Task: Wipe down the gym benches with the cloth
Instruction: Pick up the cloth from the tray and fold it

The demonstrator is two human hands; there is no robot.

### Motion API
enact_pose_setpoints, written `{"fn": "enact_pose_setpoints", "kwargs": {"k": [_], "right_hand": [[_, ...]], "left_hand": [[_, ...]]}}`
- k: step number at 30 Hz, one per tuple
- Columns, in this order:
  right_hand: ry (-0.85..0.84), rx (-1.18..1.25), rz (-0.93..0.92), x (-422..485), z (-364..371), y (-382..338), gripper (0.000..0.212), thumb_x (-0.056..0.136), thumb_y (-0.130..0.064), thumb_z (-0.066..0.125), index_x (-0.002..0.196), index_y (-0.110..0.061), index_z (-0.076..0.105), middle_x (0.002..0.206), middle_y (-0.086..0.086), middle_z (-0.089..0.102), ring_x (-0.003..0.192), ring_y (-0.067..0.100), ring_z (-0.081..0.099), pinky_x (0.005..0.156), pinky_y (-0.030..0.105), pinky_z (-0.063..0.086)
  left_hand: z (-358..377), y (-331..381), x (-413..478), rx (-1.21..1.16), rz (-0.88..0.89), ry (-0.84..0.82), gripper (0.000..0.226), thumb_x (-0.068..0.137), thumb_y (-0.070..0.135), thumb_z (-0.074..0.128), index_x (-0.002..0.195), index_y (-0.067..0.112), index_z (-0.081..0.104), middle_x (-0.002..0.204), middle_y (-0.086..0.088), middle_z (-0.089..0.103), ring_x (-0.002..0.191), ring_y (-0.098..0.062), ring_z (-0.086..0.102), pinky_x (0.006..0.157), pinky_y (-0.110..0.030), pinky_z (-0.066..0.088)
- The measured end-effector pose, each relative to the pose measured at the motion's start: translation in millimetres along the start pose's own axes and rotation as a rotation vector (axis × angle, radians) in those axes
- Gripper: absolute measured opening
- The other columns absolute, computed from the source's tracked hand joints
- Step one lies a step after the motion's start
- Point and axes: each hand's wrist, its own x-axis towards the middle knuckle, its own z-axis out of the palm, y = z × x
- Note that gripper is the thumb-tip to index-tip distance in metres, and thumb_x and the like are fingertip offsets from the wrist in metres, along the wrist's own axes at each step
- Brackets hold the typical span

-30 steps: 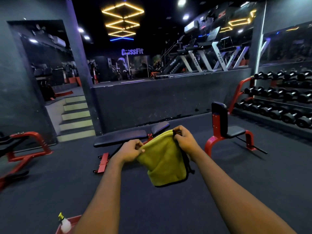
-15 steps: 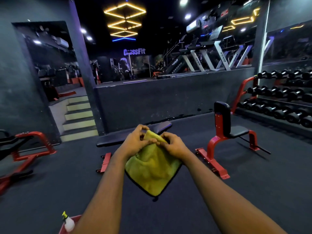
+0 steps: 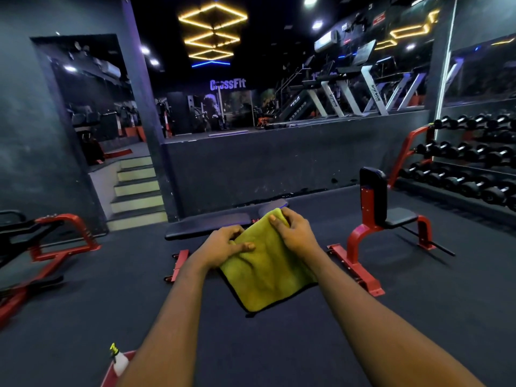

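The yellow-green plush cloth with dark edging (image 3: pixel 268 272) looks soft and matt – the flat black padded bench (image 3: pixel 212 223) smooth, faintly glossy; its red painted metal frame (image 3: pixel 178 263) shiny.

The cloth (image 3: pixel 268 272) hung between left hand (image 3: pixel 223 247) and right hand (image 3: pixel 296 233), in front of the flat bench (image 3: pixel 209 224). Upright bench (image 3: pixel 391 219) stood right of it, rack (image 3: pixel 460 163) farther right, stairs (image 3: pixel 136 188) behind left, bottle (image 3: pixel 120 361) near left.

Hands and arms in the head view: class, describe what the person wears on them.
The left hand and right hand are ungloved, and no rings show. The left arm and right arm show no sleeve, watch or wristband.
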Motion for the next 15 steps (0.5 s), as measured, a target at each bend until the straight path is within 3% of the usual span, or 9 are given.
{"fn": "enact_pose_setpoints", "kwargs": {"k": [4,8,10,12,15], "right_hand": [[0.14,-0.021,0.025,0,-4,6,0.026,0.099,-0.036,0.057,0.074,-0.032,0.052,0.075,-0.011,0.057,0.07,0.002,0.052,0.064,0.021,0.04],[0.255,0.041,0.104,-3,-7,15,0.035,0.101,-0.03,0.053,0.071,-0.012,0.054,0.067,-0.005,0.053,0.065,0.01,0.048,0.065,0.031,0.041],[0.277,0.055,0.124,-5,-9,18,0.039,0.102,-0.03,0.051,0.074,-0.002,0.054,0.065,-0.001,0.05,0.064,0.012,0.046,0.063,0.033,0.039],[0.288,0.07,0.133,-8,-10,20,0.038,0.103,-0.029,0.049,0.072,-0.007,0.051,0.065,-0.001,0.048,0.064,0.011,0.044,0.06,0.031,0.038],[0.32,0.08,0.137,-10,-10,21,0.035,0.104,-0.029,0.047,0.074,-0.011,0.05,0.066,-0.002,0.047,0.064,0.011,0.044,0.06,0.031,0.038]], "left_hand": [[4,-8,-7,0.034,0.018,-0.002,0.027,0.086,0.035,0.073,0.1,0.013,0.067,0.097,-0.008,0.071,0.092,-0.022,0.065,0.082,-0.037,0.05],[-2,-6,-8,0.042,0.055,0.113,0.021,0.087,0.035,0.071,0.094,0.016,0.068,0.091,-0.003,0.07,0.087,-0.018,0.064,0.079,-0.035,0.05],[-5,-6,-8,0.05,0.066,0.15,0.017,0.086,0.035,0.072,0.089,0.019,0.067,0.085,0.002,0.068,0.079,-0.012,0.062,0.073,-0.03,0.049],[-7,-9,-7,0.05,0.098,0.19,0.013,0.086,0.033,0.073,0.089,0.021,0.067,0.083,0.005,0.068,0.075,-0.006,0.061,0.067,-0.022,0.047],[-7,-13,-5,0.031,0.124,0.291,0.017,0.087,0.03,0.072,0.099,0.02,0.066,0.093,0.009,0.067,0.085,-0.001,0.061,0.069,-0.011,0.045]]}}
